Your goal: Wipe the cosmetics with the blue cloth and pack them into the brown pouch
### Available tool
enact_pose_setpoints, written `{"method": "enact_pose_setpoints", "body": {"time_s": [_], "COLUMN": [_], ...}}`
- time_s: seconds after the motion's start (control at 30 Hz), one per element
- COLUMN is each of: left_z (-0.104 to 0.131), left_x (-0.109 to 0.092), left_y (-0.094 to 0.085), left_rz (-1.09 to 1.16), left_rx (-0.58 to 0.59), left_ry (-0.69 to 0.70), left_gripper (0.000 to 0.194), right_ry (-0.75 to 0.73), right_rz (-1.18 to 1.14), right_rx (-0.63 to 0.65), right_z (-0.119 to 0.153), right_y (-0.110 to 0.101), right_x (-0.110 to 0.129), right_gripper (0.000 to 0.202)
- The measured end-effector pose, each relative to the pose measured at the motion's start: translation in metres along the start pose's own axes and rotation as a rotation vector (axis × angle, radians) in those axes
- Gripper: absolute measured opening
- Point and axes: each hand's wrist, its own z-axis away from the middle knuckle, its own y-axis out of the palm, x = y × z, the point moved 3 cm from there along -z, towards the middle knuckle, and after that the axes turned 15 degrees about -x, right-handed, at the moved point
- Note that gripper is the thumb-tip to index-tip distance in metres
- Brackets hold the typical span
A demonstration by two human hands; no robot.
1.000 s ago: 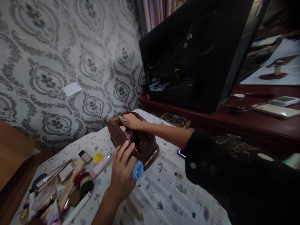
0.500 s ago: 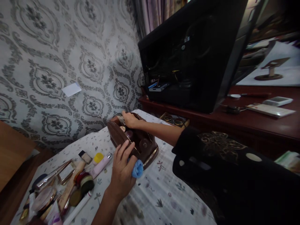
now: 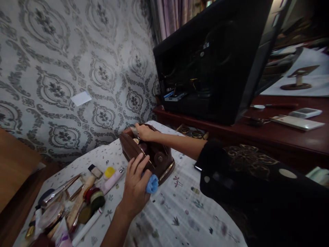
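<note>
The brown leather bag with gold zip edging (image 3: 128, 145) sits on a white plant-printed cloth (image 3: 180, 202), just beyond your left hand (image 3: 136, 187), its long axis slanting from far left to near right. Both hands meet the bag: your left on its near side, your right hand (image 3: 145, 133) reaching across to its far end. Your left fingers fan slightly over the bag's near edge, while the thumb pins a rolled blue cloth (image 3: 152, 184) against the hand. Your right fingers curl at the bag's rim beside a pale flat piece (image 3: 134, 130); whether they grasp it, I cannot tell. Left of the bag lies a pale pink tube (image 3: 113, 180).
</note>
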Motion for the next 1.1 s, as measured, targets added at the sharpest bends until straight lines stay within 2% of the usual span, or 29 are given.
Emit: {"method": "enact_pose_setpoints", "body": {"time_s": [0.37,0.57,0.73,0.93,1.1], "left_z": [0.002,0.001,0.001,0.001,-0.002], "left_x": [0.003,0.002,0.002,0.0,0.001], "left_y": [0.001,0.0,-0.001,-0.002,-0.004], "left_rz": [0.007,0.0,-0.005,-0.001,0.01], "left_rx": [0.018,0.006,0.01,0.001,0.022], "left_ry": [0.002,0.004,0.002,0.0,0.002], "left_gripper": [0.015,0.016,0.017,0.019,0.02], "right_ry": [-0.082,-0.177,-0.21,-0.243,-0.192], "right_rz": [0.045,0.094,0.152,0.115,0.05], "right_rx": [-0.007,-0.032,-0.013,0.075,0.02], "right_z": [0.003,0.017,0.037,0.073,0.094], "right_y": [-0.005,-0.024,-0.038,-0.037,-0.047], "right_x": [0.001,0.013,0.02,0.016,0.011], "right_gripper": [0.05,0.038,0.028,0.021,0.027]}}
